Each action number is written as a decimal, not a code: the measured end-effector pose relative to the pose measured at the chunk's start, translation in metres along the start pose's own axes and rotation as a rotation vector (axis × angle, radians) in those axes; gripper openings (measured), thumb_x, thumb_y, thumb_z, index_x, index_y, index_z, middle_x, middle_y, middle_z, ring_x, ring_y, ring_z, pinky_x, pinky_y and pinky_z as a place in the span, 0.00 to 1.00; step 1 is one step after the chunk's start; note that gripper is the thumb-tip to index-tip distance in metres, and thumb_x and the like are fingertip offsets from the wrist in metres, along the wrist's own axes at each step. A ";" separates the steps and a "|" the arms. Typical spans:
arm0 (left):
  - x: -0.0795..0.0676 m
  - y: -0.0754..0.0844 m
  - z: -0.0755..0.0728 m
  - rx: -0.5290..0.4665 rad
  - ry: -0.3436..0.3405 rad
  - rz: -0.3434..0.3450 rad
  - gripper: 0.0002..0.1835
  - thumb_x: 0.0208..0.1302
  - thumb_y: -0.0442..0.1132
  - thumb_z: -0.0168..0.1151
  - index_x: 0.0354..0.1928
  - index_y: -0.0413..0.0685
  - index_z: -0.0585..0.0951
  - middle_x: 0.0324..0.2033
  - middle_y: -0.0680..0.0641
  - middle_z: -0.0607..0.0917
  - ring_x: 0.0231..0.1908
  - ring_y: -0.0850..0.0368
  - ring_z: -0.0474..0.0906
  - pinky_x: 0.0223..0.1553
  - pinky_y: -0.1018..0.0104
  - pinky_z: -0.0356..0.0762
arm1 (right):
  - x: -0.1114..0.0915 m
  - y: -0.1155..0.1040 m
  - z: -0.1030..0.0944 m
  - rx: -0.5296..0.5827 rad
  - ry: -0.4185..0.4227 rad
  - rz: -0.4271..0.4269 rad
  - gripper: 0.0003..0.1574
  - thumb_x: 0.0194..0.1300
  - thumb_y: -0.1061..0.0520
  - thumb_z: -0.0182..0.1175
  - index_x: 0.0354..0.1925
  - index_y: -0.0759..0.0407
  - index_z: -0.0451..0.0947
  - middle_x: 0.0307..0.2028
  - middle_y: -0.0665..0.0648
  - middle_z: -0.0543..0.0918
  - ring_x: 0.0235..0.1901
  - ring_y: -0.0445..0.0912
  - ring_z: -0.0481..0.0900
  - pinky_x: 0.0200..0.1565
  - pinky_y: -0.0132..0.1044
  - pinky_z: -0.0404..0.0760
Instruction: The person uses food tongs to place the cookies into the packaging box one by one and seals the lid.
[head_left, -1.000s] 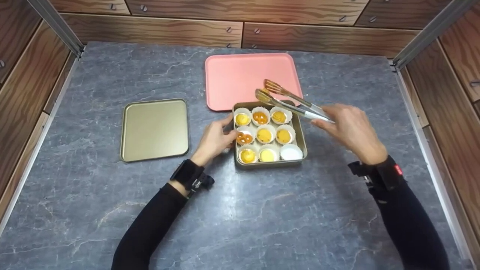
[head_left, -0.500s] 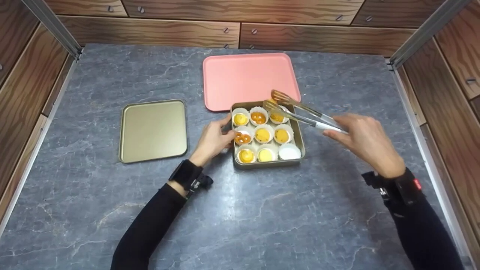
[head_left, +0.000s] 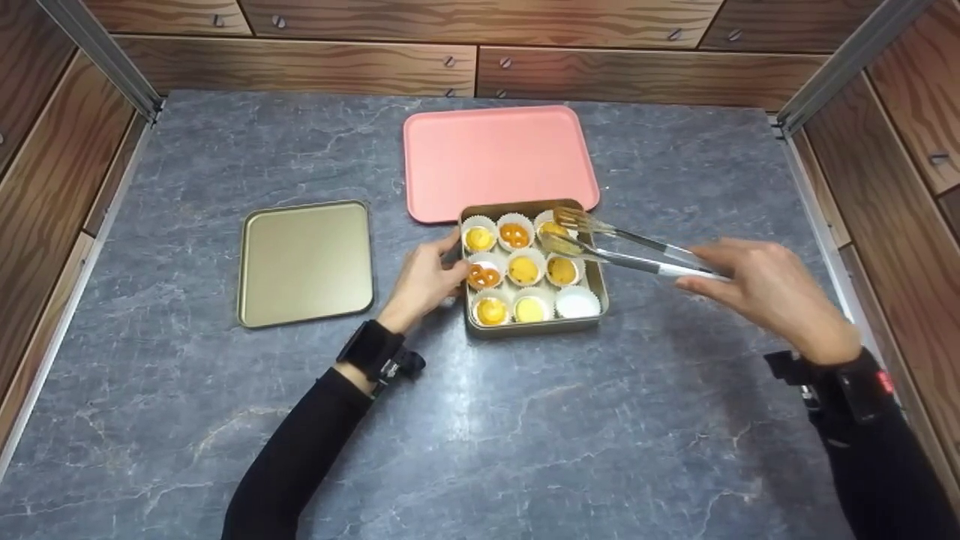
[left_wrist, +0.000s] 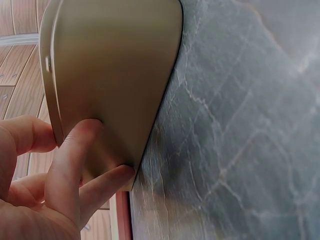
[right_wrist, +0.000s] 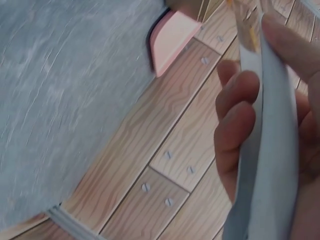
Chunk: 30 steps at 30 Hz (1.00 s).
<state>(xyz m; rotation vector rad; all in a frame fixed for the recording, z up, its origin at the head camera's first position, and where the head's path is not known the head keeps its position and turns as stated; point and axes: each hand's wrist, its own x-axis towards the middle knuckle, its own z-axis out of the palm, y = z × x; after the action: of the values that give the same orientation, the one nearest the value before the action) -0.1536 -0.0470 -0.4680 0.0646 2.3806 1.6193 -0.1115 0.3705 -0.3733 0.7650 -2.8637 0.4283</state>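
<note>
My left hand (head_left: 426, 283) holds the left wall of a gold square tin (head_left: 592, 330), thumb at the rim and fingers against the outside. In the left wrist view the fingertips press the tin's wall (left_wrist: 120, 65). Inside sit several white paper cups with small yellow cookies (head_left: 523, 270) and pretzels (head_left: 514, 235); the front right cup (head_left: 577, 303) shows only white. To the tin's right, my right hand (head_left: 776, 296) grips metal tongs (head_left: 652, 259), whose tips are spread over the back right cup. Whether they hold anything is unclear. The right wrist view shows fingers wrapped round the tongs' handles (right_wrist: 275, 140).
A pink tray (head_left: 495, 157) lies behind the tin, its front edge close to the tin's back. To the left lies a flat gold lid (head_left: 306, 264). Wood-patterned walls (head_left: 300, 66) border the grey marbled tabletop (head_left: 480, 450).
My right hand has moved right and toward me, bringing the tongs from over the pink tray to over the tin's back right cup. A yellow piece showed between the tips earlier. My left hand stays.
</note>
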 end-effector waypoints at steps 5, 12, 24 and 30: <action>-0.001 0.000 0.000 -0.004 -0.001 -0.001 0.36 0.69 0.36 0.64 0.77 0.49 0.65 0.71 0.35 0.72 0.19 0.53 0.77 0.16 0.68 0.77 | -0.004 0.008 -0.010 -0.028 -0.010 -0.046 0.27 0.55 0.51 0.79 0.52 0.58 0.88 0.39 0.58 0.90 0.30 0.52 0.85 0.31 0.55 0.82; 0.001 -0.001 0.000 0.010 -0.003 0.015 0.36 0.69 0.36 0.63 0.77 0.47 0.65 0.72 0.33 0.70 0.27 0.50 0.87 0.28 0.57 0.88 | -0.012 0.013 -0.016 -0.047 -0.017 -0.095 0.27 0.54 0.52 0.79 0.51 0.61 0.88 0.36 0.56 0.89 0.26 0.47 0.81 0.27 0.47 0.81; -0.002 0.000 -0.001 -0.003 0.005 0.002 0.35 0.69 0.36 0.63 0.77 0.49 0.66 0.72 0.37 0.71 0.22 0.46 0.81 0.21 0.59 0.84 | -0.023 0.009 -0.027 -0.118 -0.070 -0.120 0.27 0.51 0.51 0.81 0.48 0.61 0.89 0.30 0.49 0.86 0.22 0.37 0.70 0.21 0.37 0.73; -0.001 0.000 0.000 -0.011 0.002 -0.003 0.36 0.69 0.35 0.63 0.77 0.49 0.65 0.73 0.36 0.70 0.25 0.43 0.84 0.24 0.55 0.86 | -0.023 0.005 -0.034 -0.178 -0.094 -0.136 0.26 0.48 0.50 0.81 0.45 0.60 0.90 0.28 0.48 0.84 0.20 0.34 0.65 0.19 0.34 0.70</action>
<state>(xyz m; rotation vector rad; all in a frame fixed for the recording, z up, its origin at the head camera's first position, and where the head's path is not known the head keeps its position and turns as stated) -0.1523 -0.0471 -0.4676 0.0572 2.3717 1.6310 -0.0921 0.3955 -0.3469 0.9619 -2.8604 0.1204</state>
